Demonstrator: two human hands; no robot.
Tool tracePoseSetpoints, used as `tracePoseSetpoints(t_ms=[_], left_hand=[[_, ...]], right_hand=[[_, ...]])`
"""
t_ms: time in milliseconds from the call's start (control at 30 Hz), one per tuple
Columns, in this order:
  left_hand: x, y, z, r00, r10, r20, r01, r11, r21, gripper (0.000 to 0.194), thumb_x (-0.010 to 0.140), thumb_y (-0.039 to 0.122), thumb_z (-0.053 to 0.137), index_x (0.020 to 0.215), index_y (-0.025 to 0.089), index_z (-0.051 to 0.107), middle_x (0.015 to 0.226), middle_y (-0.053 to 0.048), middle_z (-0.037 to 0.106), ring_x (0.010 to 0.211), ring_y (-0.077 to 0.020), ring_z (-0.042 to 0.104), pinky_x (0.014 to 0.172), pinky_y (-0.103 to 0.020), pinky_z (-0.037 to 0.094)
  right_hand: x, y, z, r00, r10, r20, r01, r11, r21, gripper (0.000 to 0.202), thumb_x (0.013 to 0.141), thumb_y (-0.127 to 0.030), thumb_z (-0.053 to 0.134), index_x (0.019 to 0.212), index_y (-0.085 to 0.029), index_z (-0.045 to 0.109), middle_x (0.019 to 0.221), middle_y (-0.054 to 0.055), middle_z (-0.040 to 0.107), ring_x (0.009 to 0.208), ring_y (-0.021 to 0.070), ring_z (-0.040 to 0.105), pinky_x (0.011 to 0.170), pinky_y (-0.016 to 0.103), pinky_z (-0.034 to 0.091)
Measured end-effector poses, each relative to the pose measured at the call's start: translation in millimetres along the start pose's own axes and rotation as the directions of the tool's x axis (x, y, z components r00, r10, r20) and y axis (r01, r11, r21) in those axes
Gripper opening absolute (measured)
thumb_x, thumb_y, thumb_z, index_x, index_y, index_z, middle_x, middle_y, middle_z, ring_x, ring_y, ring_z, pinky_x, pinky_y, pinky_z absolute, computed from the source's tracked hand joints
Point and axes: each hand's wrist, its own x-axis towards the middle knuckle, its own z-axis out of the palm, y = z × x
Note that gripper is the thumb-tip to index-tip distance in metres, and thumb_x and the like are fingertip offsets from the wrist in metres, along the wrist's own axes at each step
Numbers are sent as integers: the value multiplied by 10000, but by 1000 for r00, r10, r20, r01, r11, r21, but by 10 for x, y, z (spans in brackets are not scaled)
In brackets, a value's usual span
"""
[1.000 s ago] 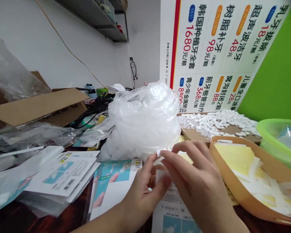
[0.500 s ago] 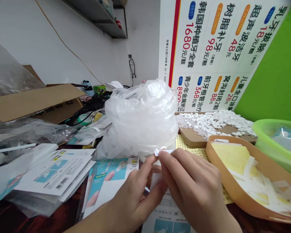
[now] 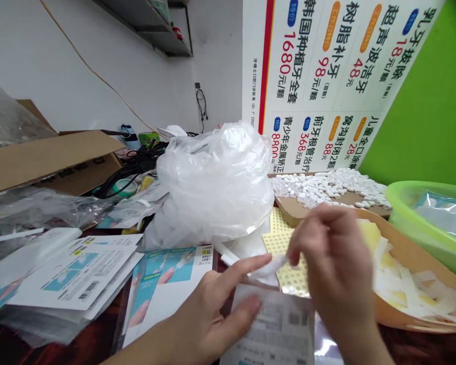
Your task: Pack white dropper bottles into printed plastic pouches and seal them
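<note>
My left hand [image 3: 222, 304] reaches in from the lower left, its thumb on the front of a printed card packet [image 3: 271, 324] and its forefinger stretched over the top edge. Lower fingers are partly hidden behind the packet. A thin white strip [image 3: 270, 269] stretches from the packet's top edge, under that forefinger, toward my right hand [image 3: 332, 263]. That hand is closed in a pinch on the strip's far end and is smeared by motion. Just beyond the packet lies a yellow dotted sheet [image 3: 279, 221].
A large clear plastic bag bundle [image 3: 213, 187] stands ahead. Printed cards [image 3: 76, 274] lie left, near an open carton [image 3: 53, 157]. To the right are a cardboard tray [image 3: 289, 208] of small white pieces, an orange container [image 3: 433, 258] with paper strips, and a green basin [image 3: 395, 197].
My hands were together, pinching at the packet's top. My right hand has since moved right and a little up with the strip's end, and my left forefinger and thumb have spread apart.
</note>
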Motion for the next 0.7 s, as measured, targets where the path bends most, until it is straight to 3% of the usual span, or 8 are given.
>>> tracePoseSetpoints(t_ms=[67, 133, 167, 233, 333, 433, 567, 700], left_hand=[[28, 25, 7, 999, 5, 47, -1, 997, -75, 405, 959, 439, 469, 1357, 371, 500, 906, -8, 743, 789, -209, 671, 621, -252, 482], [54, 13, 29, 1000, -30, -6, 29, 987, -155, 334, 958, 432, 485, 1279, 363, 548, 1034, -8, 744, 830, -201, 682, 657, -245, 501], [64, -7, 46, 996, -67, -50, 57, 980, -193, 315, 952, 431, 501, 1251, 352, 558, 1086, -12, 735, 856, -203, 684, 679, -248, 512], [73, -61, 81, 981, -133, -142, 98, 968, -229, 336, 929, 436, 544, 1249, 332, 550, 1114, -23, 725, 842, -201, 677, 692, -256, 521], [81, -119, 120, 971, -96, -220, 59, 983, -172, 431, 909, 418, 568, 1320, 300, 515, 901, -19, 720, 668, -171, 607, 640, -262, 493], [102, -118, 137, 978, -2, -206, -24, 992, -123, 431, 916, 367, 552, 1333, 267, 509, 669, 27, 606, 571, -152, 510, 625, -267, 459], [132, -103, 155, 988, -8, -153, -13, 991, -135, 396, 905, 314, 569, 1293, 244, 529, 620, 51, 503, 601, -158, 470, 620, -263, 423], [140, -119, 172, 988, -11, -151, -12, 988, -154, 393, 924, 321, 541, 1310, 264, 499, 639, 65, 465, 589, -144, 412, 640, -264, 410]], right_hand=[[111, 29, -176, 964, 169, -204, -114, 960, 255, 78, 943, -227, 482, 866, -237, 489, 709, -41, 519, 522, 122, 526, 449, 251, 419], [183, 35, -315, 939, 170, -300, -72, 948, 311, 85, 931, -235, 528, 846, -231, 529, 716, -36, 519, 527, 115, 507, 433, 246, 378], [191, 28, -349, 960, 122, -254, -53, 963, 264, 78, 918, -222, 554, 840, -228, 552, 710, -36, 521, 538, 111, 498, 449, 245, 369], [151, -2, -324, 999, 21, 47, -26, 994, 105, 27, 905, -209, 585, 886, -229, 587, 719, -34, 547, 577, 109, 504, 502, 243, 379], [14, -51, -105, 869, -96, 486, 208, 961, -184, 56, 903, -198, 578, 956, -215, 578, 799, -9, 587, 653, 139, 536, 557, 274, 382], [-77, -57, 109, 820, -191, 540, 449, 800, -399, 117, 916, -140, 505, 826, -206, 537, 794, 10, 556, 671, 171, 503, 551, 309, 327], [-78, -17, 144, 809, -209, 549, 493, 750, -441, 173, 927, -155, 510, 761, -206, 514, 778, 2, 529, 662, 163, 484, 546, 312, 310], [-80, -14, 119, 744, -195, 639, 540, 739, -404, 189, 883, -48, 509, 777, -204, 500, 791, 1, 509, 616, 153, 449, 494, 304, 275]])
